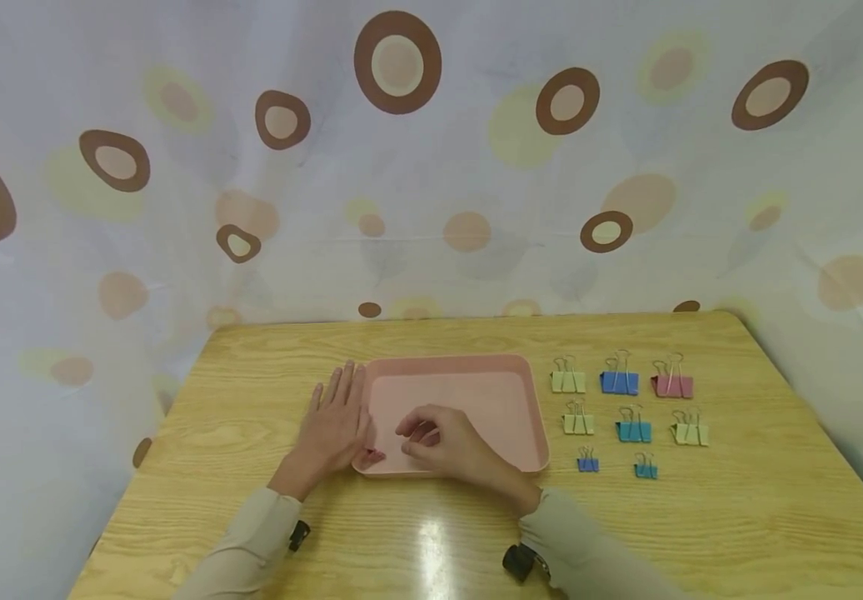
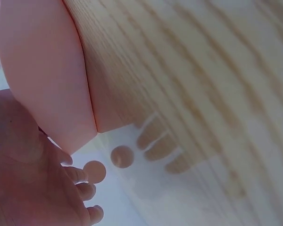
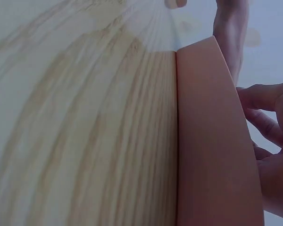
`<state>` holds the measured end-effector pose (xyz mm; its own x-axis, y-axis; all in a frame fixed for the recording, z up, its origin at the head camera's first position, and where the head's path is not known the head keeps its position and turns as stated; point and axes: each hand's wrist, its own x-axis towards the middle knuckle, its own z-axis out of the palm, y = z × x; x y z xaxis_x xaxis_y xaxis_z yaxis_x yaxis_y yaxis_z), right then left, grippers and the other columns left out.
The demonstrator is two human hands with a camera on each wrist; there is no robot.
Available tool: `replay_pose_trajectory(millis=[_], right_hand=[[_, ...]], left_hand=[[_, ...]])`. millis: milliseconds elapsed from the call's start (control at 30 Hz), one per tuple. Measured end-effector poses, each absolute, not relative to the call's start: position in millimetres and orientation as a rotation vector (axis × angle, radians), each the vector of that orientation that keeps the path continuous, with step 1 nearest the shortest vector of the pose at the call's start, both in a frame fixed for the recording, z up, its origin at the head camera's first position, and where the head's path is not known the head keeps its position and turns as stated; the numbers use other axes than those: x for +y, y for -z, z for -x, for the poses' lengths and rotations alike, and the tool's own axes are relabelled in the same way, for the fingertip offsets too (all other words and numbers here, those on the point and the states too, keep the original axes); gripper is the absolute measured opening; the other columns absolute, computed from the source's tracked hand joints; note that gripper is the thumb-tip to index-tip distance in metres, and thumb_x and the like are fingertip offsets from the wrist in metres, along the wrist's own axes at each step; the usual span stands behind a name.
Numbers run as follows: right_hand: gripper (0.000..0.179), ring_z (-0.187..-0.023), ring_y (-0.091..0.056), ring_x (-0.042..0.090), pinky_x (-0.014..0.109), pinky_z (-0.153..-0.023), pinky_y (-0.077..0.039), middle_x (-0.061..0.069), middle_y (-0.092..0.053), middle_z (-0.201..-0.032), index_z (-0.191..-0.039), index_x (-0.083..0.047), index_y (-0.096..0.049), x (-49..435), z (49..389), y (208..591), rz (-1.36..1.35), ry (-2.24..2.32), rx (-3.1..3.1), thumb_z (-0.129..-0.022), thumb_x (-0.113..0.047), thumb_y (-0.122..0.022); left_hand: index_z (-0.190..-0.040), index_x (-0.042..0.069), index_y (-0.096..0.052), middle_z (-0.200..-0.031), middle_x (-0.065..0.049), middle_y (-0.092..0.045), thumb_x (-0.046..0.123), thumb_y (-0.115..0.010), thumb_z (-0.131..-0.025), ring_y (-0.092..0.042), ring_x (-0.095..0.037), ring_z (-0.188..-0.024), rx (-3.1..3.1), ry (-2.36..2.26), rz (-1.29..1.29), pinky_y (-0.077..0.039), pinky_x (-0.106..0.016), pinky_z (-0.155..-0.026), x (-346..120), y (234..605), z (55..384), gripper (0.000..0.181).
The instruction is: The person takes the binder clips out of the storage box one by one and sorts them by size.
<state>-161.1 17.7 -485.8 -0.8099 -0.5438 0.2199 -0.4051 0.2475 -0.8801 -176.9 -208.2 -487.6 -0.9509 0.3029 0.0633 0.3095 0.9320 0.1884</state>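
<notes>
A pink tray [image 1: 461,392] lies on the wooden table. Along its left rim rests my left hand [image 1: 332,429], its fingers straight and pointing away from me. Just right of that hand, in the tray's near left corner, is a small reddish binder clip [image 1: 374,456]. Over the near part of the tray hovers my right hand [image 1: 442,442], with loosely bent fingers and thumb and no object visible between them. In the right wrist view the tray wall [image 3: 212,132] partly hides the fingers [image 3: 266,127]. The left wrist view shows the left palm [image 2: 33,155] beside the tray's outer side.
Right of the tray, several binder clips stand in rows: a blue clip [image 1: 620,383], a red clip [image 1: 674,386], a teal clip [image 1: 634,432], pale yellow-green clips [image 1: 568,382], and a small blue clip [image 1: 587,465] and small teal clip [image 1: 646,471] nearest me. A patterned curtain [image 1: 431,183] hangs behind.
</notes>
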Motion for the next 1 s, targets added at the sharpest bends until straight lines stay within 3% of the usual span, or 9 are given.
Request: replay_pose_trajectory(millis=[433,700,1000], right_hand=[[0.014,-0.079,-0.066,0.015,0.025,-0.072,-0.057,0.007,-0.071,-0.090,-0.101,0.000,-0.072,-2.4,167.4,497.4,0.944,1.492,2.367,-0.087,0.001,-0.076],[0.021,-0.083,-0.067,0.018,0.025,-0.075,-0.057,0.011,-0.071,-0.094,-0.106,0.000,-0.072,-8.8,167.7,494.8,1.000,1.437,2.334,-0.086,0.002,-0.077],[0.019,-0.084,-0.068,0.012,0.020,-0.074,-0.056,0.010,-0.073,-0.096,-0.105,0.000,-0.072,-19.7,172.6,498.6,1.086,1.403,2.306,-0.087,0.005,-0.076]], left_hand=[[-0.161,-0.004,-0.023,-0.166,-0.027,-0.020,0.022,-0.036,-0.109,-0.021,-0.045,-0.152,-3.059,0.324,0.507,-0.018,-0.064,-0.120,-213.5,485.3,180.8,0.059],[-0.162,-0.002,-0.020,-0.167,-0.025,-0.019,0.023,-0.035,-0.109,-0.019,-0.043,-0.153,-3.069,0.297,0.510,-0.017,-0.064,-0.121,-218.6,488.6,191.4,0.060],[-0.162,-0.001,-0.021,-0.166,-0.025,-0.021,0.022,-0.031,-0.109,-0.021,-0.044,-0.153,-3.046,0.350,0.527,-0.016,-0.065,-0.120,-218.6,493.8,192.2,0.059]])
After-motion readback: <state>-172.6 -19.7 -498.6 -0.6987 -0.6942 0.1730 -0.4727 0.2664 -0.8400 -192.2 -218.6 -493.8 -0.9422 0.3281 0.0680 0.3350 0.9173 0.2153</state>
